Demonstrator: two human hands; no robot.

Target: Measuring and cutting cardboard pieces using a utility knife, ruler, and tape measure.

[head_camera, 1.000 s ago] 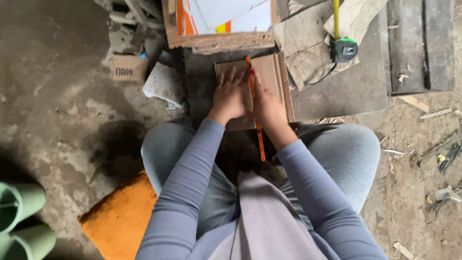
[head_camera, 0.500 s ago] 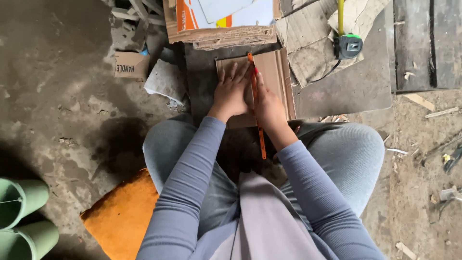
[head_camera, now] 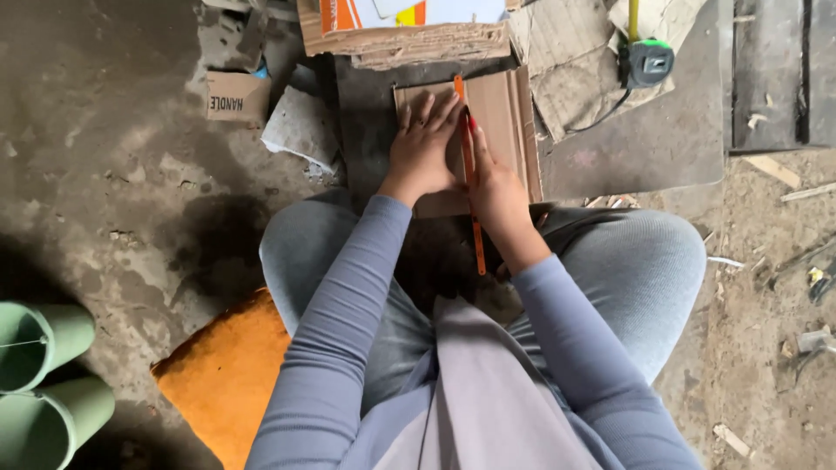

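A brown cardboard piece lies on a dark board in front of my knees. My left hand rests flat on its left half, fingers spread. A long thin orange blade or ruler runs lengthwise down the cardboard towards my lap. My right hand lies along the strip's right side and holds it against the cardboard. Whether the strip is a saw blade or a ruler is too small to tell.
A stack of cardboard with orange and white sheets sits at the top. A green and black tape measure lies at upper right on crumpled paper. An orange cushion is under me, green boots at lower left, rubble and wood scraps around.
The view has shifted slightly downward. Both hands stay on the cardboard and the orange strip in nearly the same place.
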